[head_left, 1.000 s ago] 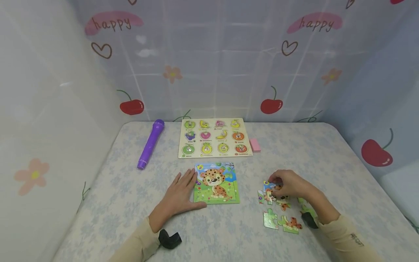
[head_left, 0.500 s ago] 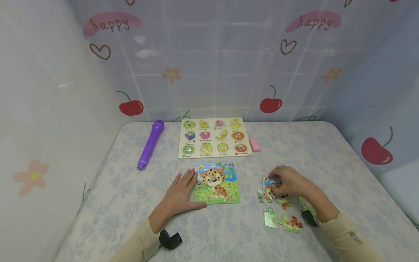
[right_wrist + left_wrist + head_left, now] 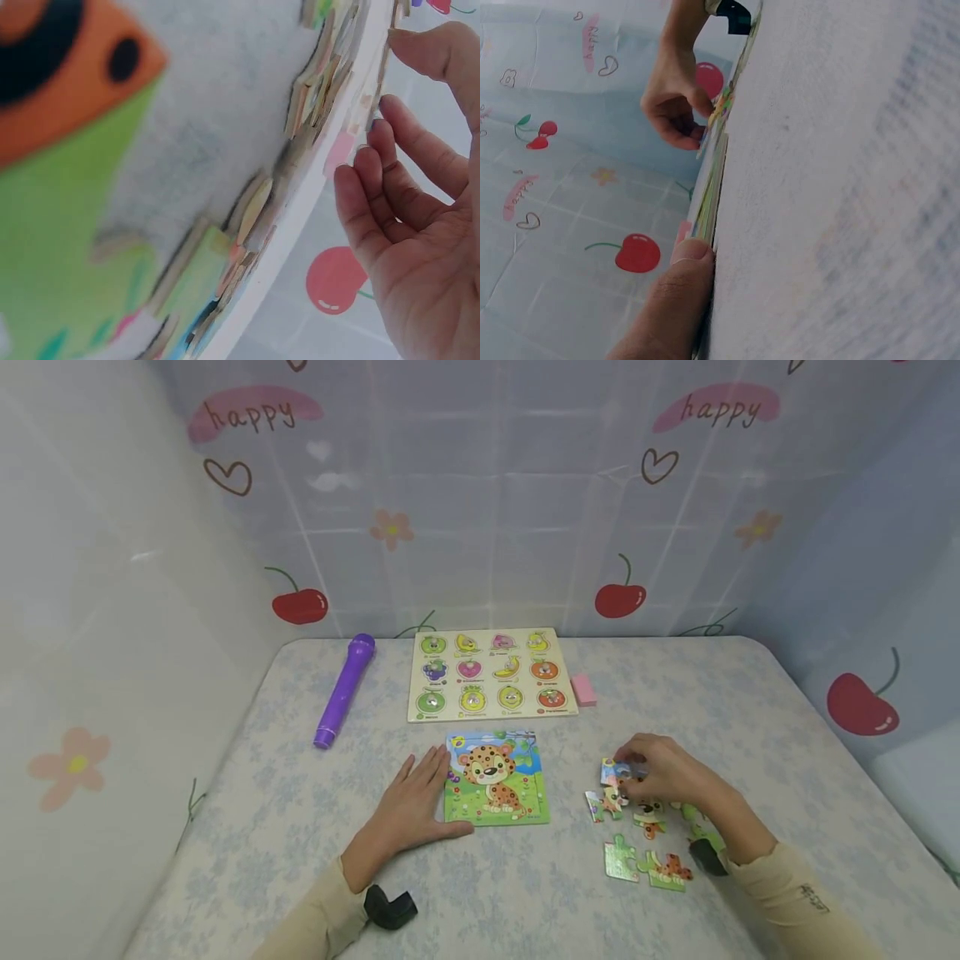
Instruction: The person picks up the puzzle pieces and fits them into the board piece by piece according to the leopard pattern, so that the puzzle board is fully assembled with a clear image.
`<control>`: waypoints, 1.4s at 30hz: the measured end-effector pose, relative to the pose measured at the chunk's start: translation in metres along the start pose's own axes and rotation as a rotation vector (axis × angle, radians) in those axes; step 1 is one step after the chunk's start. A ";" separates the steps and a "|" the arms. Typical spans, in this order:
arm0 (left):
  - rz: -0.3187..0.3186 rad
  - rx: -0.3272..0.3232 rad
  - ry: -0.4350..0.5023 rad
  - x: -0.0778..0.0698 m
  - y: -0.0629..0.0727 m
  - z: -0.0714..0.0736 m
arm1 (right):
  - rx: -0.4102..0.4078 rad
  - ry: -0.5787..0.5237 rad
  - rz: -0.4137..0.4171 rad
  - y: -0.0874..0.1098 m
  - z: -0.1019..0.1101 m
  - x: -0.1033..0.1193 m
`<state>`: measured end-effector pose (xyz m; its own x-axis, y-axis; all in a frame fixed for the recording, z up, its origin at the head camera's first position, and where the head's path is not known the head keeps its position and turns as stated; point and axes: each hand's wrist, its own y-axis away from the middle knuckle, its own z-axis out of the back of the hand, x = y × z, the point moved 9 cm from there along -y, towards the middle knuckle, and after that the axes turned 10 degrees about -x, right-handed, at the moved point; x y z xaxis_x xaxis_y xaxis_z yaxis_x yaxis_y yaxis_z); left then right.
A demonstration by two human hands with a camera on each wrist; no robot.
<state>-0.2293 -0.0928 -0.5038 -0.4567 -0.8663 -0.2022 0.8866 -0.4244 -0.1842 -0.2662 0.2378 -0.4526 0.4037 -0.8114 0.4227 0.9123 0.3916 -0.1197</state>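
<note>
My left hand [image 3: 408, 802] lies palm down with straight, spread fingers against the left edge of a square leopard picture board [image 3: 497, 779]. Its thumb [image 3: 676, 292] touches the board's near edge in the left wrist view. My right hand [image 3: 663, 770] pinches a blue-topped jigsaw piece [image 3: 611, 771] between thumb and fingers. The right wrist view shows the right hand [image 3: 427, 210] with the thin piece nearly edge-on at the fingertips. Beneath and around this hand lie more jigsaw pieces: a leopard-face piece [image 3: 611, 802], a green piece [image 3: 621, 858] and a spotted-body piece [image 3: 667, 870].
Behind the leopard board lies a wooden fruit peg board [image 3: 492, 675], with a pink block [image 3: 583, 690] at its right side. A purple toy microphone [image 3: 345, 692] lies at the back left. Printed curtains [image 3: 480, 493] hang close around the table.
The right hand has shifted slightly away from me, taking the blue-topped jigsaw piece with it. The leopard-face piece beside it has turned and slid a little left. The left hand stays put.
</note>
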 end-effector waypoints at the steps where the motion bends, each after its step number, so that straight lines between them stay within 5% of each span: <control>1: -0.001 0.000 -0.002 0.000 0.000 0.001 | -0.002 0.001 0.003 -0.001 0.000 0.001; 14: -0.008 -0.013 -0.001 0.000 -0.004 0.006 | -0.051 0.038 0.043 -0.011 0.015 0.006; 23: 0.006 0.009 0.011 0.001 -0.003 0.002 | 0.008 0.010 0.017 -0.023 0.002 0.018; 42: 0.048 -0.002 -0.005 -0.003 0.002 0.001 | -0.016 -0.044 0.259 -0.067 -0.025 0.099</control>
<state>-0.2260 -0.0915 -0.5028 -0.4129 -0.8871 -0.2062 0.9075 -0.3815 -0.1760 -0.2858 0.1198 -0.4252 0.6213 -0.6651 0.4143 0.7797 0.5770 -0.2432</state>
